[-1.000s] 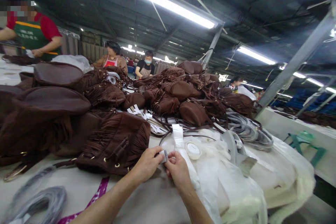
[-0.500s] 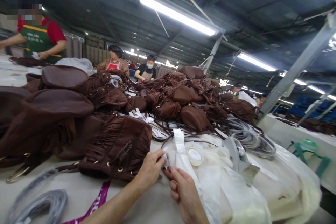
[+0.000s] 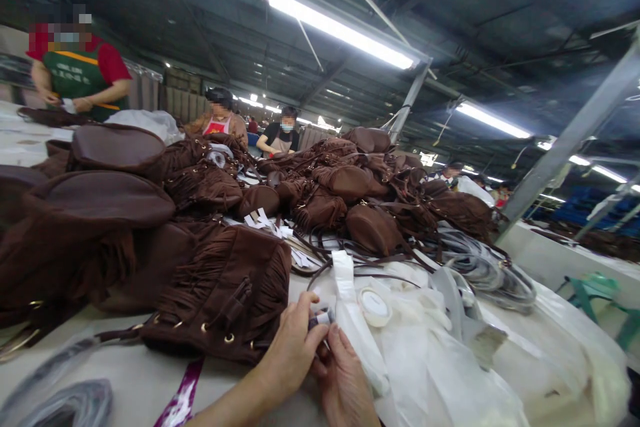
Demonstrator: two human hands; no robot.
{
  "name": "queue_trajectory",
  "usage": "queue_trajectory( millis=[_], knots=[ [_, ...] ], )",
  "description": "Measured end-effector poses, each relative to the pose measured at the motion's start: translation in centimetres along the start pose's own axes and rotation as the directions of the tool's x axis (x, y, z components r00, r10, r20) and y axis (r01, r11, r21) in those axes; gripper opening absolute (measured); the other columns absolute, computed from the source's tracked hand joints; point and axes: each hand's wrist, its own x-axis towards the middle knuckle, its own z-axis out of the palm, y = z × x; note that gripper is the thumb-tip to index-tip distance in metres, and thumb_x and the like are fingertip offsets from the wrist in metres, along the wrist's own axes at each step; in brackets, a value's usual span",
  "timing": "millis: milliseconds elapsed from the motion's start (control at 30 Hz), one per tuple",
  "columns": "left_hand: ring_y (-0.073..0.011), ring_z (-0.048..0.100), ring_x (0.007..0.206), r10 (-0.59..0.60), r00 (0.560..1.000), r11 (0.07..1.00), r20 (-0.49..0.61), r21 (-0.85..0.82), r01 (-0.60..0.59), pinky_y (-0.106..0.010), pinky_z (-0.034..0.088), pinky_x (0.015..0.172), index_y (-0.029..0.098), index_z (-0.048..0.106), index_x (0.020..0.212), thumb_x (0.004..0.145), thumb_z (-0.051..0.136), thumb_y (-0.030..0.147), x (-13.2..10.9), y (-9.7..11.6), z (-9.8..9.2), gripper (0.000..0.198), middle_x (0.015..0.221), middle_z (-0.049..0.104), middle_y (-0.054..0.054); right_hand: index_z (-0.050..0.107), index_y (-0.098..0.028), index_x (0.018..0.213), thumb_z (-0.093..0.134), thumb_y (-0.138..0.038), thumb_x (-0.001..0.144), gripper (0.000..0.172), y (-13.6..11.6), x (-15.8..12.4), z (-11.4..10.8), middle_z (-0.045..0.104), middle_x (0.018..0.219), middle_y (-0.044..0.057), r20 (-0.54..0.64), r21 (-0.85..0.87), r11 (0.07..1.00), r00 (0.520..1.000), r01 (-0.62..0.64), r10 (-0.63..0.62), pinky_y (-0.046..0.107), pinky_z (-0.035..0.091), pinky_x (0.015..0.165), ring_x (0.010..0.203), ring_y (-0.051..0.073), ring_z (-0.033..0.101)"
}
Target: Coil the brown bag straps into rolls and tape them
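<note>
In front of the table's middle, my left hand [image 3: 293, 343] is closed, its thumb and fingers pinching a small grey plastic-wrapped piece [image 3: 321, 318] with a white band on it. My right hand [image 3: 345, 373] meets it from below and to the right, fingers closed at the same piece. Fingers hide most of this piece, and its kind is unclear. Close on the left lies a dark brown fringed bag [image 3: 227, 293] with gold eyelets. A folded white plastic strip [image 3: 344, 277] and a roll of tape [image 3: 375, 305] sit just beyond my right hand.
Several brown bags are heaped across the table [image 3: 350, 187]. White plastic sheets [image 3: 420, 360] cover the right side, with plastic-wrapped straps [image 3: 480, 267] behind. Another wrapped strap coil [image 3: 75, 403] and a purple ribbon [image 3: 183, 393] lie front left. A person in a green apron [image 3: 77, 80] works far left.
My right hand has moved up against the left, and the hands are closer together around the wrapped piece. The view has shifted slightly. The co-worker at left has brought both hands together.
</note>
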Motion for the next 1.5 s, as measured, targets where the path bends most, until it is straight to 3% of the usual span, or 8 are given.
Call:
queue_trajectory(
  millis=[167,400,767,1000,1200,1300,1400,1500],
  knots=[
    [-0.0149,0.059,0.063,-0.094,0.994,0.963,-0.055,-0.258,0.076,-0.024,0.046,0.058,0.019,0.049,0.108,0.075,0.059,0.021,0.4,-0.7,0.6,0.034,0.078,0.059,0.002,0.068,-0.02,0.079,0.092,-0.045,0.045,0.049,0.1,0.5,-0.2,0.058,0.062,-0.005,0.004,-0.007,1.0,1.0,-0.019,0.019,0.016,0.035,0.043,0.052,0.007,0.047],
    [-0.0193,0.057,0.082,0.219,0.941,0.976,-0.257,0.058,-0.211,-0.03,0.047,0.075,0.019,0.061,0.073,0.075,0.06,0.012,0.3,-0.4,0.7,0.007,0.081,0.061,-0.002,0.065,-0.018,0.071,0.093,-0.046,0.037,0.052,0.5,0.1,0.6,0.051,0.051,-0.009,-0.046,0.063,0.997,0.998,-0.041,0.044,0.015,0.032,0.041,0.046,0.005,0.043],
    [-0.0243,0.056,0.098,0.709,0.702,0.562,0.062,0.55,-0.617,-0.037,0.051,0.088,0.015,0.066,0.1,0.094,0.041,0.016,0.4,-1.0,0.4,0.025,0.099,0.064,-0.011,0.064,-0.017,0.069,0.089,-0.046,0.043,0.046,-0.4,0.6,1.7,0.051,0.05,-0.008,-0.084,-0.067,0.996,0.995,0.053,-0.058,0.018,0.034,0.041,0.045,0.007,0.043],
    [-0.0168,0.059,0.084,0.394,0.919,0.9,-0.026,0.215,-0.38,-0.027,0.048,0.078,0.017,0.061,0.093,0.089,0.037,0.012,0.4,1.9,-3.0,0.025,0.09,0.064,-0.006,0.068,-0.016,0.083,0.082,-0.059,0.052,0.055,-2.9,-1.2,0.2,0.071,0.079,0.006,0.035,-0.166,0.98,0.993,-0.109,0.116,0.019,0.041,0.044,0.067,0.017,0.065],
    [-0.021,0.054,0.103,0.207,0.918,0.876,0.339,0.354,-0.328,-0.031,0.042,0.094,0.021,0.057,0.113,0.073,0.054,0.011,-2.2,3.7,-5.0,0.042,0.11,0.061,-0.005,0.073,-0.016,0.078,0.07,-0.059,0.069,0.045,-6.6,-2.5,-4.2,0.066,0.061,0.005,0.264,-0.748,0.61,0.96,0.264,-0.091,0.024,0.042,0.045,0.05,0.015,0.056],
    [-0.0238,0.047,0.114,0.258,0.902,0.805,0.346,0.44,-0.399,-0.035,0.037,0.102,0.021,0.052,0.118,0.069,0.058,0.009,-3.2,3.0,-3.9,0.051,0.122,0.055,-0.007,0.076,-0.022,0.092,0.071,-0.045,0.072,0.031,-8.2,-1.5,-3.8,0.073,0.093,0.008,0.435,-0.766,0.373,0.85,0.523,-0.297,0.029,0.049,0.062,0.067,0.019,0.061],
    [-0.0235,0.046,0.114,0.219,0.943,0.806,0.25,0.499,-0.319,-0.037,0.036,0.102,0.02,0.048,0.12,0.071,0.056,0.007,-3.3,2.3,-2.8,0.051,0.123,0.054,-0.009,0.074,-0.028,0.106,0.073,-0.034,0.07,0.036,-9.4,0.0,-2.2,0.068,0.119,0.007,0.624,-0.717,0.211,0.747,0.664,-0.231,0.034,0.048,0.077,0.079,0.022,0.062],
    [-0.0233,0.048,0.113,0.176,0.967,0.842,0.185,0.481,-0.245,-0.036,0.038,0.101,0.019,0.05,0.118,0.07,0.057,0.007,-3.8,2.4,-2.5,0.05,0.12,0.055,-0.009,0.075,-0.028,0.103,0.069,-0.032,0.073,0.031,-10.3,1.2,-0.7,0.074,0.1,0.006,0.696,-0.715,0.074,0.718,0.695,-0.014,0.034,0.045,0.076,0.077,0.023,0.063]
  ],
)
